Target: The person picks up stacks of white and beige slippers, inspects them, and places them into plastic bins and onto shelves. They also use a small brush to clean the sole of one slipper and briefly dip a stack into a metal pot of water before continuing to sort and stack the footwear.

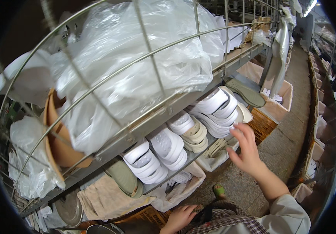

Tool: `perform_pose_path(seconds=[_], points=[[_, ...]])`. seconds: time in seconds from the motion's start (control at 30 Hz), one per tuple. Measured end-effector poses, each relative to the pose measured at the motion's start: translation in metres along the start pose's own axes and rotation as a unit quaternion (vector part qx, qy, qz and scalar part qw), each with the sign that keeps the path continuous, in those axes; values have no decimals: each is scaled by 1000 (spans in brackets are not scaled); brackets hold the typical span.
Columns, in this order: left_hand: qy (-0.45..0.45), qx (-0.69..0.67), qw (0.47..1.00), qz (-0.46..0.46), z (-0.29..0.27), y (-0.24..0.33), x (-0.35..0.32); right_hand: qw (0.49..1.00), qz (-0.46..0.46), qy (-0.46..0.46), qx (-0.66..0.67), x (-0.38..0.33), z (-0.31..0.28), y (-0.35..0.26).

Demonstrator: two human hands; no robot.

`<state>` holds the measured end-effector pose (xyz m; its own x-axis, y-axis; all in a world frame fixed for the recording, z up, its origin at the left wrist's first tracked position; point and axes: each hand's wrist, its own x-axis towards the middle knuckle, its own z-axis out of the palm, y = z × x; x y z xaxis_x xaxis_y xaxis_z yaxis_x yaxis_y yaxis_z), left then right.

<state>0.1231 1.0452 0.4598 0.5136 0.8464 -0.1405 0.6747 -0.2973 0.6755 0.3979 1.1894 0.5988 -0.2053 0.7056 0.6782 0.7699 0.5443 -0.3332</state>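
Observation:
My right hand (247, 152) reaches up toward the shelf, thumb and fingers apart, holding nothing. Its fingertips are close to a stack of white foam clogs (218, 111); whether they touch I cannot tell. My left hand (180, 218) is low by my checked apron (230, 221), its fingers loosely stretched and nothing visible in them. Along the shelf stand more stacked white clogs (148, 165), light grey-white ones (168, 146) and beige ones (195, 136). Olive green clogs (123, 177) sit at the near left end, and an olive sole-shaped piece (246, 92) lies at the far end.
Above the clogs, a wire-railed shelf (136, 134) holds a big clear plastic bag (136, 66) and brown cardboard (58, 132). Beneath are lined bins (175, 199), orange crates (263, 123) and a beige cloth (109, 199). Another row of bins (316, 144) lines the aisle's right side.

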Motion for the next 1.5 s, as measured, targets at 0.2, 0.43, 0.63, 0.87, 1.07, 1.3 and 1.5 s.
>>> perform_pose_path(seconds=[0.2,0.43,0.63,0.87,1.07,1.3,1.5], points=[[84,-34,989,-120,-6,45,39,994,-35,-31,-99,98,13,45],[251,-284,923,-68,-30,78,128,983,-146,-115,-13,94,-15,76],[289,-649,690,138,-41,100,176,954,-243,-100,141,13,-49,91],[340,-702,625,37,-23,105,162,942,-210,-168,202,-57,-27,91],[338,-691,638,37,-7,96,150,939,-206,-183,206,-76,-31,84],[334,-694,638,36,-4,99,138,940,-189,-161,235,-86,-32,76],[330,-703,627,59,-11,105,128,924,-190,-146,297,-91,-32,72]])
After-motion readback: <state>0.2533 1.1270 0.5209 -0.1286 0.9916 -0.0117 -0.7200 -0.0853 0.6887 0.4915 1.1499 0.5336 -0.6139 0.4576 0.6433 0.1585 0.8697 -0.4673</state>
